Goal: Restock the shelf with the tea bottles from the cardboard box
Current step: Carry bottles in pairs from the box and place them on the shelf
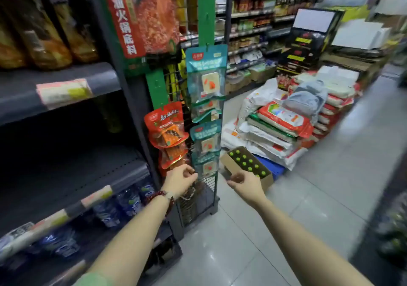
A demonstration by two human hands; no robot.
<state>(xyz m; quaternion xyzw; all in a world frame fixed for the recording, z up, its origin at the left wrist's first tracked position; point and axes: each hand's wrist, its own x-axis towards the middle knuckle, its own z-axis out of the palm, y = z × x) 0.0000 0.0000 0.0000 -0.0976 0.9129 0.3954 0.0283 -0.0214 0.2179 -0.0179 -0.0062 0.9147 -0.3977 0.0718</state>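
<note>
Both hands, left (179, 181) and right (243, 181), look loosely curled and empty, though blurred; reach the box (246, 171); grip bottles (244, 164) by the necks.

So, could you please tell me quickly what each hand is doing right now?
Left hand: loosely curled, holding nothing.
Right hand: loosely curled, holding nothing.

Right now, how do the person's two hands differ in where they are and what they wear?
The left hand is in front of the wire rack with hanging snack packets, while the right hand reaches toward the cardboard box of green-capped tea bottles on the floor. The left wrist wears a red bead bracelet; the right wrist is bare. Both have loosely curled fingers and hold nothing.
</note>
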